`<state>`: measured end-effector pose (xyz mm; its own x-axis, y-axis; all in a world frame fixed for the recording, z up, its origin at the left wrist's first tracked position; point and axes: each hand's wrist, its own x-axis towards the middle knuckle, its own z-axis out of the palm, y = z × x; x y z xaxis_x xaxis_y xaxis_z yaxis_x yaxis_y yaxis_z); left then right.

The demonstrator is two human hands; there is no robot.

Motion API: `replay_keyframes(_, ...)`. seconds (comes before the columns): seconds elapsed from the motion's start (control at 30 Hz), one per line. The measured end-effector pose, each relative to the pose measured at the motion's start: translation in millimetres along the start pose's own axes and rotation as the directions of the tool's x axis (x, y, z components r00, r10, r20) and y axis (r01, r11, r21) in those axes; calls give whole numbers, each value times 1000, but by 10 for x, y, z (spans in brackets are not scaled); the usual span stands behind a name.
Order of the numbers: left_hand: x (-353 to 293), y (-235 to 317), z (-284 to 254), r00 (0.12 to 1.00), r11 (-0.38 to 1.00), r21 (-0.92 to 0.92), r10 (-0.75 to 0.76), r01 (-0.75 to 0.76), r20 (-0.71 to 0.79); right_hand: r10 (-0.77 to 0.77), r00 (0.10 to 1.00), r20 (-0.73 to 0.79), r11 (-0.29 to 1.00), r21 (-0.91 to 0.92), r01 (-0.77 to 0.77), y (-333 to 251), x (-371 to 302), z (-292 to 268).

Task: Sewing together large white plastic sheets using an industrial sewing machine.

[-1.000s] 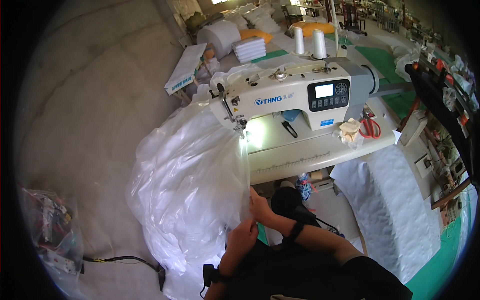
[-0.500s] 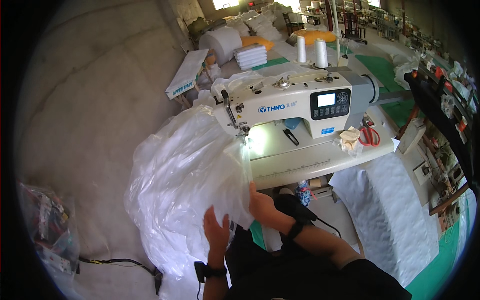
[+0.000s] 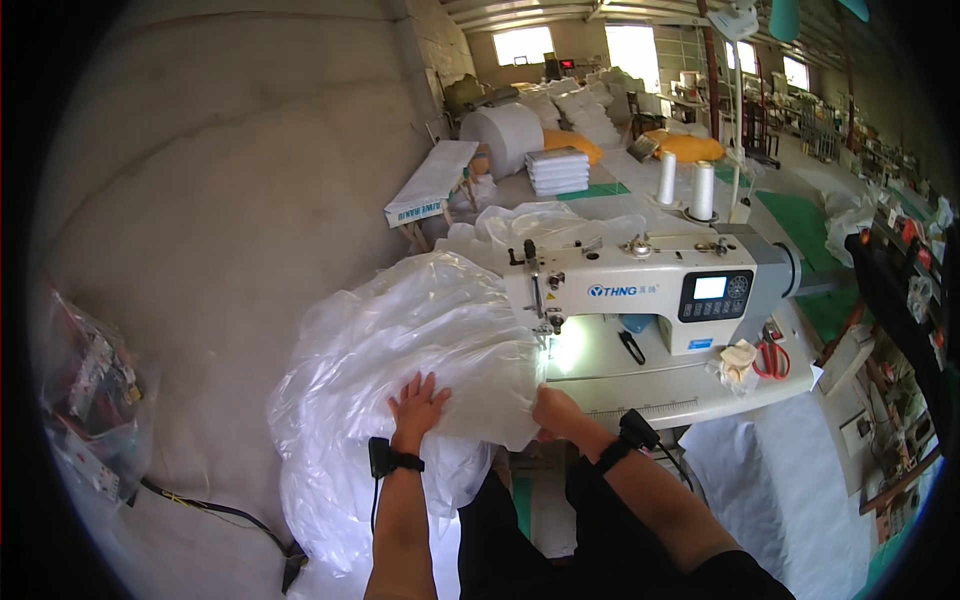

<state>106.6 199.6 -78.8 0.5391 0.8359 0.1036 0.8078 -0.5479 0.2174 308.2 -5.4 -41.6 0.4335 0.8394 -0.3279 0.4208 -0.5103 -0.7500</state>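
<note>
A big crumpled heap of translucent white plastic sheeting spills over the left side of a white sewing machine. Its right edge runs up under the lit needle area. My left hand lies on the sheeting with fingers spread, left of the machine bed. Closed on the sheeting's edge is my right hand, at the front rim of the bed just below the needle. The needle tip and presser foot are too small to make out clearly.
Black thread snips, a beige cloth bundle and red-handled scissors lie on the machine table. Two white thread cones stand behind it. A cable and a clear plastic bag of odds and ends are at left.
The view has tilted up and left. My left hand has moved forward and left, flattening onto the sheeting. My right hand, with the sheeting's edge, is closer to the needle.
</note>
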Motion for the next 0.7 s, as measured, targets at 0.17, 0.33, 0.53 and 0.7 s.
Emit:
replay_keyframes(0.17,469,-162,-12,991,997,68,21,-30,134,27,1000,8,947,319,-28,-14,73,2)
replay_keyframes(0.33,330,183,-512,959,940,197,260,-279,113,36,992,-123,613,786,75,377,-124,254)
replay_keyframes(0.53,-1122,1112,-162,761,710,-283,561,-644,-326,-60,997,-52,601,796,78,625,-183,661)
replay_keyframes(0.7,-1359,1142,95,768,819,-65,502,-569,-397,-1,994,-110,646,759,85,618,-267,653)
